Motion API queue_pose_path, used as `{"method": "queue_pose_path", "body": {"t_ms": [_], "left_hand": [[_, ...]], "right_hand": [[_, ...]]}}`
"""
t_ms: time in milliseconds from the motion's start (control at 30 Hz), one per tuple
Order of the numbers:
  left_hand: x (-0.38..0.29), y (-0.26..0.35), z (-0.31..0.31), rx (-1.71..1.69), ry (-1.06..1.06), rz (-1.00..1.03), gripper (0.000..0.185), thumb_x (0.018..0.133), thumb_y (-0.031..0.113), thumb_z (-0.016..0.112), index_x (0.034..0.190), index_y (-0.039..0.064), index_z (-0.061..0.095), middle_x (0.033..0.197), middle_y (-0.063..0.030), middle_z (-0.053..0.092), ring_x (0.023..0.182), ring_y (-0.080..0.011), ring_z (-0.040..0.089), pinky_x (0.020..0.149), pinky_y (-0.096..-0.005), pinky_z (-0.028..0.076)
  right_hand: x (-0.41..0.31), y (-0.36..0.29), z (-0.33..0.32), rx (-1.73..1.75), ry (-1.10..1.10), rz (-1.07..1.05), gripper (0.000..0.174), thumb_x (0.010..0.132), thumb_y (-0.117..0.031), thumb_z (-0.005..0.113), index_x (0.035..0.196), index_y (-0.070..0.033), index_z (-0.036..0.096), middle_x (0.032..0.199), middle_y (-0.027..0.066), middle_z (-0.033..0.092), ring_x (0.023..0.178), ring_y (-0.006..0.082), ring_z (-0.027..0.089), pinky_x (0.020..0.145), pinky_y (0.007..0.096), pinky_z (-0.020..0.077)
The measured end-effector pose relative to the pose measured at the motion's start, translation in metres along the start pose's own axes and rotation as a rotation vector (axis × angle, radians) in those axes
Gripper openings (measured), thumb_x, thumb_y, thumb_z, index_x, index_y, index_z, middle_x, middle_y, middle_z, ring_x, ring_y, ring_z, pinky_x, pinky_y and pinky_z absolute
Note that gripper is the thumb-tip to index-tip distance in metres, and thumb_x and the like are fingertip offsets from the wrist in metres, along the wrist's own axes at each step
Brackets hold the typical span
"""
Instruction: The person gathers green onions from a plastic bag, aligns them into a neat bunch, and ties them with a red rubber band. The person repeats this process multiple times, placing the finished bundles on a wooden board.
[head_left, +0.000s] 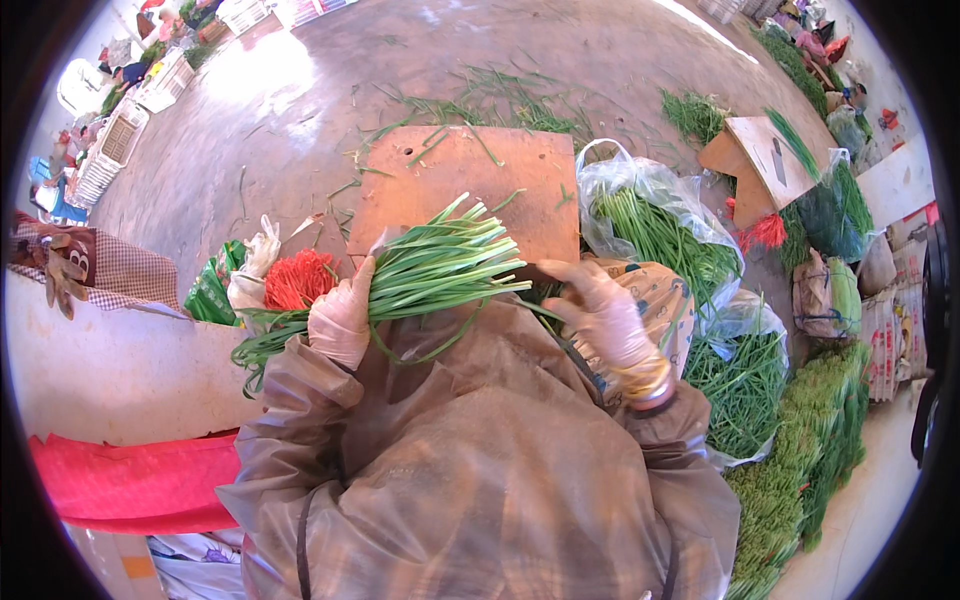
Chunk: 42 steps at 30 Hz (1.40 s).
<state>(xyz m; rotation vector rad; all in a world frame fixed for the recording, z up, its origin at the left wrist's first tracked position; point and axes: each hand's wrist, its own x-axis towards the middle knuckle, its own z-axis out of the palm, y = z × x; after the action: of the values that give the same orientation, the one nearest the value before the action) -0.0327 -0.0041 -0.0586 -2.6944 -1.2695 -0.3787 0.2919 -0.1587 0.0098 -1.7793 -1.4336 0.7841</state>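
My left hand (342, 319), in a thin translucent glove, grips a bundle of long green garlic chives (442, 266). Their pale cut ends point right, and the leafy ends trail out left beneath the wrist. Apart from the bundle's cut ends, to their right, is my gloved right hand (600, 311), blurred, with thumb and fingers spread. Yellow rubber bands (646, 377) circle its wrist. A loose green stem passes close under its thumb; I see nothing clearly held. Just beyond the bundle stands an orange-brown wooden board (472, 176) with scraps of leaf on it.
Red tie strands (300, 279) lie left, by a green bag (215, 281). Plastic bags of chives (660, 225) and loose greens (735, 390) stand right, beside stacked bundles (795, 457). A knife (780, 161) rests on another board (769, 157). White crates (112, 150) and people line the far left.
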Motion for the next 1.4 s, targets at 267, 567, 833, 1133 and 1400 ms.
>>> {"method": "queue_pose_path", "body": {"t_ms": [267,567,833,1133,1400], "left_hand": [[0.002,0.017,-0.007,-0.465,-0.084,0.056,0.067,0.078,0.002,0.065,0.140,0.013,0.044,0.096,-0.0173,0.065,0.084,-0.0354,0.067,0.071,-0.0410,0.054],[-0.017,-0.004,0.001,-1.579,-0.416,-0.448,0.067,0.069,-0.014,0.069,0.129,0.005,0.048,0.119,-0.0041,0.061,0.108,-0.0154,0.059,0.094,-0.0305,0.049],[-0.012,0.010,-0.006,-1.698,-0.535,-0.414,0.073,0.069,-0.014,0.073,0.135,0.004,0.048,0.120,-0.0061,0.062,0.105,-0.0168,0.061,0.089,-0.0319,0.051],[-0.011,0.022,-0.022,-1.642,-0.830,-0.452,0.044,0.073,-0.004,0.080,0.113,-0.001,0.061,0.094,-0.0115,0.070,0.079,-0.0197,0.068,0.068,-0.0325,0.057],[-0.016,0.025,-0.014,-1.692,-0.892,-0.482,0.051,0.072,-0.007,0.078,0.119,0.001,0.060,0.096,-0.0125,0.069,0.084,-0.0207,0.067,0.071,-0.0316,0.055]], "right_hand": [[0.057,-0.022,0.041,0.751,-0.022,-0.134,0.019,0.097,-0.024,0.060,0.099,-0.007,0.069,0.093,0.0063,0.071,0.074,0.0099,0.065,0.074,0.0243,0.0515],[0.018,0.031,-0.011,0.021,0.182,-0.105,0.028,0.092,-0.019,0.067,0.113,0.000,0.066,0.090,0.0075,0.066,0.079,0.0135,0.062,0.075,0.0262,0.0506],[0.047,0.005,0.019,0.182,0.275,-0.083,0.023,0.089,-0.019,0.071,0.104,-0.003,0.066,0.094,0.0090,0.067,0.088,0.0191,0.063,0.080,0.0318,0.0494],[0.070,0.014,0.015,-0.141,0.035,-0.330,0.028,0.082,-0.030,0.073,0.098,-0.007,0.070,0.102,0.0139,0.067,0.105,0.0332,0.061,0.089,0.0424,0.0480],[0.048,-0.032,0.018,-0.237,0.479,-0.483,0.024,0.075,-0.021,0.079,0.093,-0.008,0.069,0.091,0.0107,0.067,0.094,0.0288,0.063,0.083,0.0416,0.0494]]}}
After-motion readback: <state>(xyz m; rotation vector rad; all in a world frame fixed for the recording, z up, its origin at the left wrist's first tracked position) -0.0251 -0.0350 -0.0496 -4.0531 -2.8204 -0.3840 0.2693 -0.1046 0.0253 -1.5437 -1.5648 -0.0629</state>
